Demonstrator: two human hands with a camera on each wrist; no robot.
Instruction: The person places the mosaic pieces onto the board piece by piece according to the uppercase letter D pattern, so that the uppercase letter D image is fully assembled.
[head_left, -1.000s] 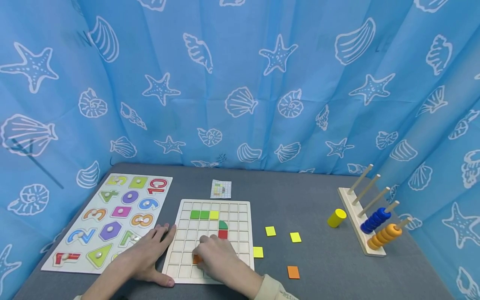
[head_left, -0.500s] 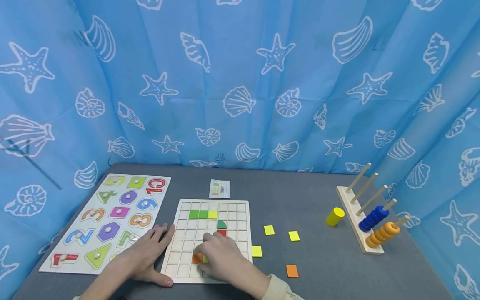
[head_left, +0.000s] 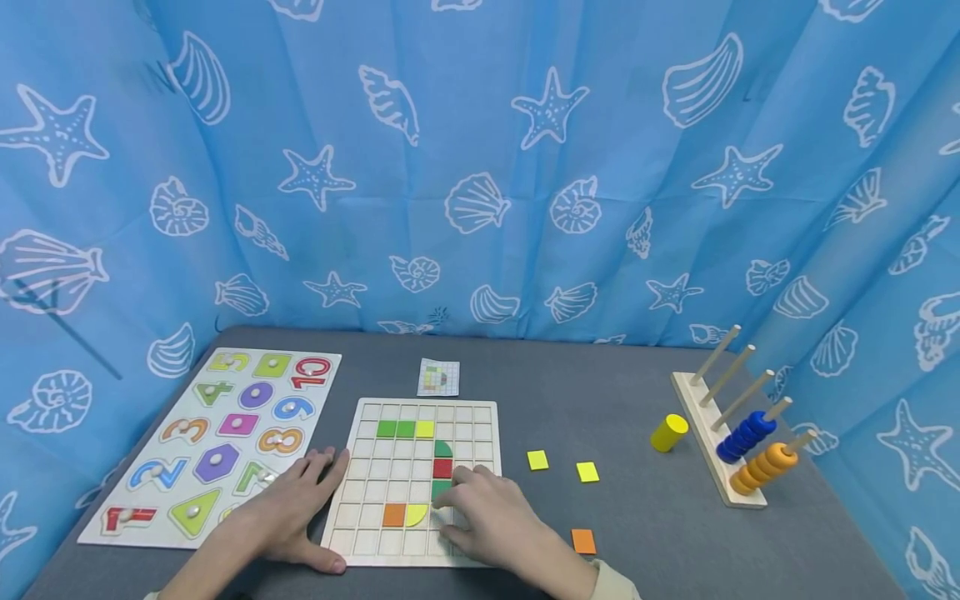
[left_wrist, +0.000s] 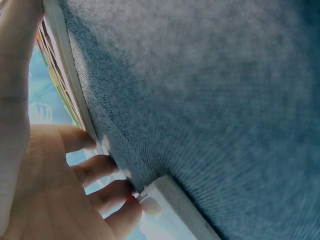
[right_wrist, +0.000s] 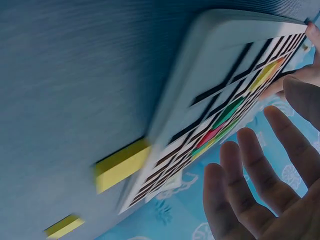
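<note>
A pale wooden grid board (head_left: 360, 492) lies in the middle of the table. Along its upper part sit two green squares (head_left: 396, 428) and a yellow square (head_left: 425, 428). Farther down are a green quarter-round (head_left: 442, 449), a red square (head_left: 442, 468) and a green piece (head_left: 440, 490) partly covered by fingers. An orange square (head_left: 393, 515) adjoins a yellow quarter-round (head_left: 416, 514) near the bottom. My right hand (head_left: 495, 521) hovers over the board's lower right, fingers relaxed, holding nothing. My left hand (head_left: 292, 512) rests spread at the board's left edge, thumb by its lower corner.
To the left lies a number-and-shape puzzle (head_left: 251, 450). A small pattern card (head_left: 438, 377) sits behind the board. Right of it are loose yellow tiles (head_left: 537, 460), an orange tile (head_left: 582, 541), a yellow cylinder (head_left: 669, 432) and a peg stacker (head_left: 720, 446). A blue curtain (head_left: 480, 167) closes the back.
My right hand has let go of the yellow quarter-round beside the orange square and moved right, uncovering both and the red square. My left hand stays in place.
</note>
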